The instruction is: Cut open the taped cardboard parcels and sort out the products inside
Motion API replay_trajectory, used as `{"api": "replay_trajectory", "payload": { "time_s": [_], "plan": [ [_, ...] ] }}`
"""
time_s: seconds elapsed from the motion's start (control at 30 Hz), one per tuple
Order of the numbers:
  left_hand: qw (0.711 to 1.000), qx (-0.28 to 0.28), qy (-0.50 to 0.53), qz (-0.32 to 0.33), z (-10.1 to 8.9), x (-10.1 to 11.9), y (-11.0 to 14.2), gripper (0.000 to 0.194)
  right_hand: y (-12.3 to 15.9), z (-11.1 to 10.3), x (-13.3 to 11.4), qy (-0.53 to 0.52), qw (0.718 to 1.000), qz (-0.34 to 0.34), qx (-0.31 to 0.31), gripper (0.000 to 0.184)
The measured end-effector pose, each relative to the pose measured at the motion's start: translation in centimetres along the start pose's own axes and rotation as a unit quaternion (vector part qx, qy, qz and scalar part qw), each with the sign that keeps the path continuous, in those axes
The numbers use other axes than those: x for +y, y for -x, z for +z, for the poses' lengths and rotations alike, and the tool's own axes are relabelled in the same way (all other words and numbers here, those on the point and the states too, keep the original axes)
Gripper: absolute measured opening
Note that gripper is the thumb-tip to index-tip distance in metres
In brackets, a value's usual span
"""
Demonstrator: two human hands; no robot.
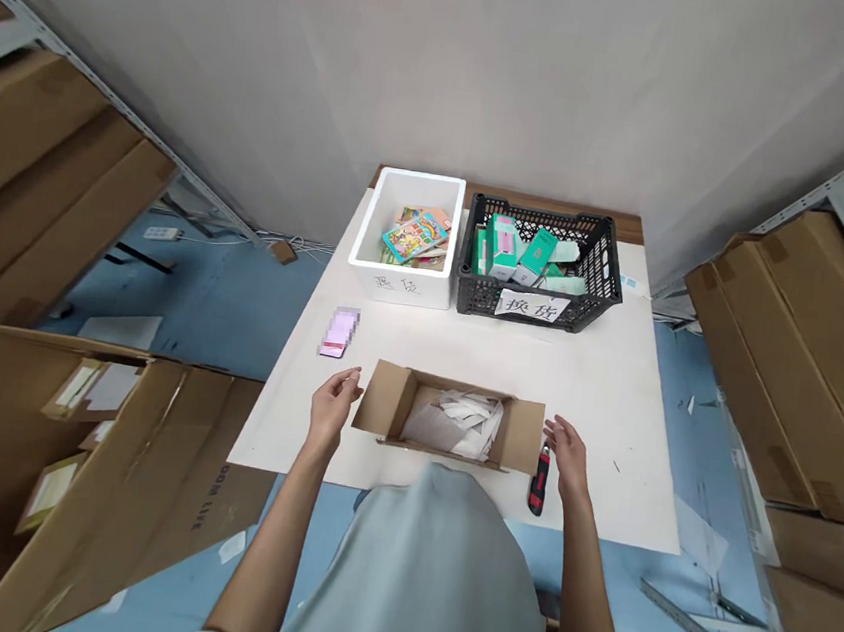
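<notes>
A white-topped table [608, 416] stands against a gray wall, with a black crate [595, 309] of green boxes [503, 247] at one o'clock and a white bin [424, 292] of colorful booklets [416, 236] at eleven. At six o'clock, near the table's front edge, sits a cardboard box [381, 400], its end flaps spread and white paper [460, 426] inside. A person's left hand [334, 405], loosely curled and empty, hovers at the box's nine o'clock; the right hand [565, 454], half open and holding nothing visible, is at three. A pixelated phone-like item [340, 332] lies at ten, a red-and-black cutter [538, 481] at four.
</notes>
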State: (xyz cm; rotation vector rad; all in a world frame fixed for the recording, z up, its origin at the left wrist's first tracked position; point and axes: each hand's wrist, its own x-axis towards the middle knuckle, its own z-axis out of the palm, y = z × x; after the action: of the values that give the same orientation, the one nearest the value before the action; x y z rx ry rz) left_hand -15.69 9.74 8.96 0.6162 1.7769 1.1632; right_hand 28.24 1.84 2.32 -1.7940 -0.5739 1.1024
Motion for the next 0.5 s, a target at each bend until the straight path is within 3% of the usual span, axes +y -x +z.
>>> {"api": "replay_trajectory", "payload": {
  "time_s": [0.17,0.27,0.37,0.5],
  "plan": [
    [0.979,-0.013,0.083,-0.187,-0.6,-5.2,0.1,0.021,4.4,1.7,4.5,-0.015,0.992,0.034,-0.118,0.063],
    [0.973,-0.033,0.108,-0.203,-1.1,-6.8,0.4,0.025,6.5,3.1,5.1,-0.063,0.991,0.053,-0.106,0.068],
    [0.968,-0.144,0.073,-0.193,-2.0,-7.6,0.7,0.031,8.2,3.9,5.2,-0.083,0.993,0.049,-0.072,0.069],
    [0.937,-0.290,-0.022,-0.194,-2.7,-8.2,1.9,0.029,11.3,4.6,5.7,-0.096,0.993,0.044,-0.049,0.069]
  ]
}}
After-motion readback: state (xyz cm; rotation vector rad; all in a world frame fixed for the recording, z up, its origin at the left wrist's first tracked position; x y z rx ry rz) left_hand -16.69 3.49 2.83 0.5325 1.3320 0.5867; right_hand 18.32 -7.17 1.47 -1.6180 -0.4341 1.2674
